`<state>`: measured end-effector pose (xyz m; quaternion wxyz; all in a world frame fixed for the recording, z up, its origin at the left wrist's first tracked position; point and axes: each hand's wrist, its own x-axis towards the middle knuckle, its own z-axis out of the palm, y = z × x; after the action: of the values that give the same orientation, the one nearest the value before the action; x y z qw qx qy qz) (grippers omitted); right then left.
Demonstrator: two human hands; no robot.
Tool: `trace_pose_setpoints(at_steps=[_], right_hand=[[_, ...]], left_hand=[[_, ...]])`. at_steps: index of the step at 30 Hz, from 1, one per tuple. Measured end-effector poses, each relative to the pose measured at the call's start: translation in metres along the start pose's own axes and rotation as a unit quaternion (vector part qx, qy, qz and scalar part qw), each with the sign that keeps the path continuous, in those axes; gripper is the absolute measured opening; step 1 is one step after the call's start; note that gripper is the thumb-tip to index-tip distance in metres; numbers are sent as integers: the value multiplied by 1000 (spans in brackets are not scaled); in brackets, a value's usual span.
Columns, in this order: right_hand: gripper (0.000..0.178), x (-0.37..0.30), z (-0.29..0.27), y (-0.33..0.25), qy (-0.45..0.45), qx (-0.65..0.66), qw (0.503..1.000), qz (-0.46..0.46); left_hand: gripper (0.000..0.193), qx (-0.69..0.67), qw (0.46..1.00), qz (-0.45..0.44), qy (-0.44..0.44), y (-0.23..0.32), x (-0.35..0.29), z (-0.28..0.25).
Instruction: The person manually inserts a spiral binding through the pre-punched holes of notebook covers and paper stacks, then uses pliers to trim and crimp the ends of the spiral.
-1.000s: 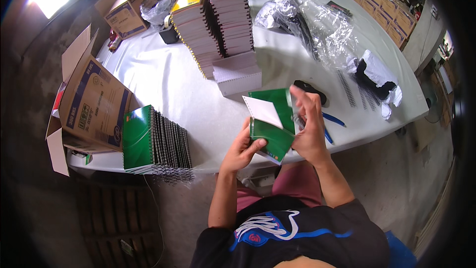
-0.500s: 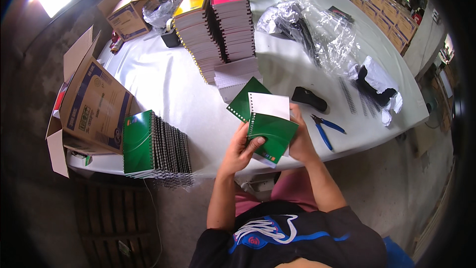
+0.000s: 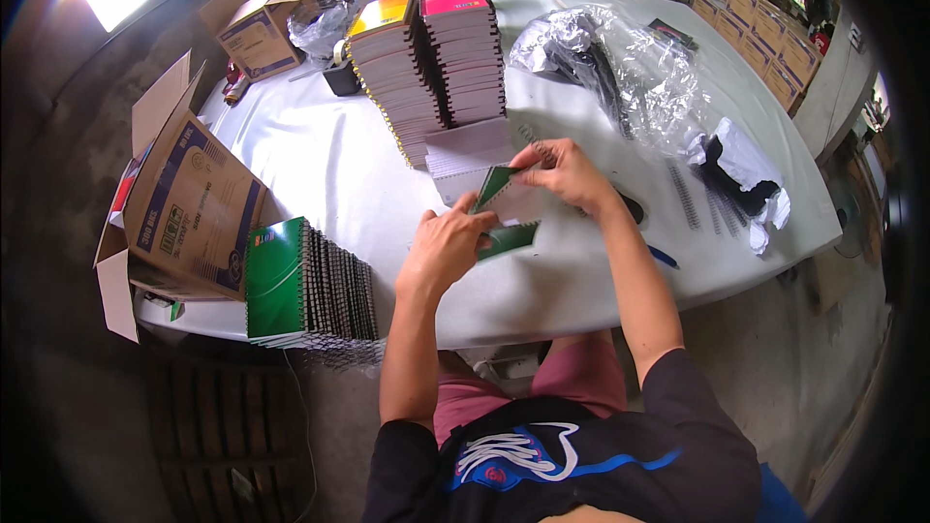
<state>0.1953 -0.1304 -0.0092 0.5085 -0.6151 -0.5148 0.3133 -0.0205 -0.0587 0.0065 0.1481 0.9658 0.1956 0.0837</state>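
My left hand (image 3: 450,240) is closed around an unbound notebook, its green cover (image 3: 511,239) on the near side and a second green piece (image 3: 495,186) with a punched edge on the far side. Pale pages show between them, partly behind my fingers. My right hand (image 3: 570,177) pinches at the notebook's upper corner. A loose metal spiral coil (image 3: 533,139) sticks up from between my right fingers; its lower end is hidden there. Just ahead of both hands stands a low stack of white punched pages (image 3: 468,157).
Green spiral notebooks (image 3: 276,276) are stacked at the left beside an open carton (image 3: 199,208). Tall yellow and pink notebook stacks (image 3: 455,58) stand ahead. On the right lie blue-handled pliers (image 3: 664,257), a black case (image 3: 633,208), spare coils (image 3: 683,196) and clear plastic wrap (image 3: 654,68).
My right hand has left the notebook's right side and moved up to its top corner, now with a coil. My left hand has tilted the notebook edge-on.
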Motion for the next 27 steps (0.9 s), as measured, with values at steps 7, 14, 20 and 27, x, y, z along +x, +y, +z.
trace_pose_setpoints(at_steps=[7, 14, 20, 27], right_hand=[[38, 10, -1, 78, 93, -202, 975, 27], [68, -58, 26, 26, 115, 78, 990, 25], [49, -78, 74, 34, 105, -190, 971, -104], [48, -76, 82, 29, 32, -191, 972, -135]], left_hand=[[41, 40, 999, -18, 22, -7, -19, 19], [44, 118, 987, -46, 94, -13, -21, 69], [54, 121, 965, -160, 171, -9, -33, 63], [81, -325, 861, -119, 371, -21, -47, 114]])
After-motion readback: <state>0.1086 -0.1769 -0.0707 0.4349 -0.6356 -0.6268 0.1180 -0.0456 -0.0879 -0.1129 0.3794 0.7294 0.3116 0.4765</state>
